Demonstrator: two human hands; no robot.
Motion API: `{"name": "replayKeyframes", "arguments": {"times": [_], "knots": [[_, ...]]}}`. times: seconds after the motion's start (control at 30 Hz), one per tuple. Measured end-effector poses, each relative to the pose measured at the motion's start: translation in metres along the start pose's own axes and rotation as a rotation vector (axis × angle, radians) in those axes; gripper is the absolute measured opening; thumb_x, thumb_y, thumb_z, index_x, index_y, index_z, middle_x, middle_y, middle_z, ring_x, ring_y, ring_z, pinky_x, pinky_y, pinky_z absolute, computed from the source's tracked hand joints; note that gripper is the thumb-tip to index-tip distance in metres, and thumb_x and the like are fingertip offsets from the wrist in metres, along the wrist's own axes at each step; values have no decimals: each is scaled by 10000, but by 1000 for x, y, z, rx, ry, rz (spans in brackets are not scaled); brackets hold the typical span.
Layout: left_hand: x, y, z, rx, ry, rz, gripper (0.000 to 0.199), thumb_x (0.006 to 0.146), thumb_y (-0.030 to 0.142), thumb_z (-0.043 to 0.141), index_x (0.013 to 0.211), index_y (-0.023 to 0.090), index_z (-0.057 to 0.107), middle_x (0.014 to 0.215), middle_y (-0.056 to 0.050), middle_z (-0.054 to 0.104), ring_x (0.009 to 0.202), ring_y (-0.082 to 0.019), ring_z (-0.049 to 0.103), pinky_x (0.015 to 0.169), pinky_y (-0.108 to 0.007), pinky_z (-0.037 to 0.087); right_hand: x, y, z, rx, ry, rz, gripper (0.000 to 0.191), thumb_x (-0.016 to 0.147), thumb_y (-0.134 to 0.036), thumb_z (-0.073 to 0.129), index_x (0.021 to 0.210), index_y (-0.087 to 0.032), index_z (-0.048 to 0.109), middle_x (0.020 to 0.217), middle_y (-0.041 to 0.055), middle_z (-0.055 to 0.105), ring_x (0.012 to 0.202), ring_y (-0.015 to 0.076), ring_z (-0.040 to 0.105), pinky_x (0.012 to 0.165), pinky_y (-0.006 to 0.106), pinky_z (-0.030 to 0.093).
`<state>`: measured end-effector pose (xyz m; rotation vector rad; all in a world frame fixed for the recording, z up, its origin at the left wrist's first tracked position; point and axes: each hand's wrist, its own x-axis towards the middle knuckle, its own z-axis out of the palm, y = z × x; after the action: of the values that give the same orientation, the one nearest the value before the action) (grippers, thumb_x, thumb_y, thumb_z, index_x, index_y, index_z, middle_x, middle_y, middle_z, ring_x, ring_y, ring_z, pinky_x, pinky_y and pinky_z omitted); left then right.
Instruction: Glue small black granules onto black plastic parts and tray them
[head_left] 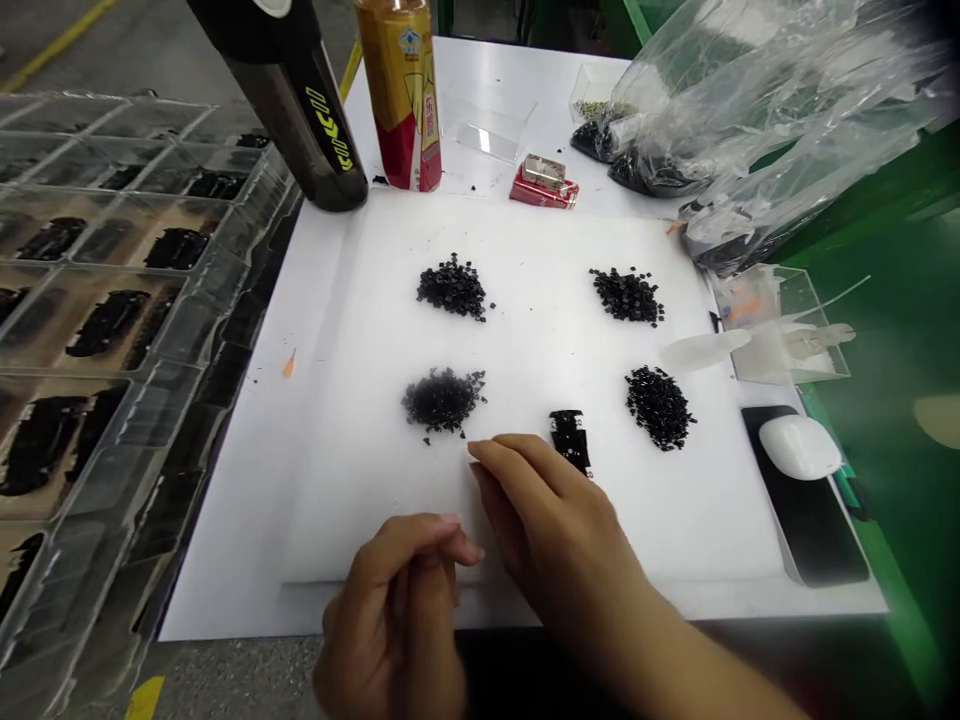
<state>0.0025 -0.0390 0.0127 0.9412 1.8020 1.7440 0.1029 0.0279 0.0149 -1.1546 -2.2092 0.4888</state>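
Four piles of small black pieces lie on the white mat point(525, 365): back left point(454, 288), back right point(628, 296), front left point(441, 400) and front right point(660, 408). My right hand point(551, 510) is over the mat beside the front left pile, thumb and fingertips close together; anything between them is too small to make out. Just beyond its knuckles lies a black part point(570, 438), partly covered by the hand. Near the front edge my left hand point(409, 600) is curled, its fingers bent in, and its palm contents are hidden.
A black bottle point(300, 120) and a red and gold can point(405, 100) stand at the back left. Plastic bags point(720, 110) and a clear box point(795, 350) are at right, near a white mouse point(799, 447). Trays of black parts point(97, 270) fill the left.
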Motion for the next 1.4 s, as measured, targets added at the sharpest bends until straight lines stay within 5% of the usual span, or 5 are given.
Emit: {"name": "replayKeyframes", "arguments": {"times": [0.27,0.53,0.73,0.93,1.4], "knots": [[12,-20,-14,85,-197,132,260,1003,81,501,1095,214,705,831,32,716,575,-48,605,539,-158,534,9,4,26,-87,42,-17,212,983,-9,496,1012,-148,652,936,53,663,810,166,612,751,292,534],[8,-24,-14,65,-142,161,269,996,62,505,1110,209,700,836,22,708,581,-62,608,496,-189,511,22,4,29,-344,15,-178,226,951,9,450,924,-129,628,840,79,612,739,195,557,569,300,441],[6,-24,-16,162,-189,195,297,979,39,518,1140,215,695,896,18,725,647,-77,640,571,-211,554,-18,1,-3,-230,5,-110,196,1011,-32,460,1111,-104,613,934,90,639,783,197,583,648,319,480],[10,-22,-7,314,-411,389,323,940,-14,518,1133,189,679,932,11,752,834,-107,706,690,-223,584,-85,36,-43,-355,21,61,226,1017,-104,611,1241,-123,618,1047,86,672,905,196,644,792,326,523],[27,-5,17,348,-561,292,274,994,77,521,1149,221,695,1021,10,774,871,-110,713,727,-225,601,-89,47,-56,-173,61,111,238,985,-82,651,1210,-157,632,1056,67,682,912,168,679,842,283,581]]}}
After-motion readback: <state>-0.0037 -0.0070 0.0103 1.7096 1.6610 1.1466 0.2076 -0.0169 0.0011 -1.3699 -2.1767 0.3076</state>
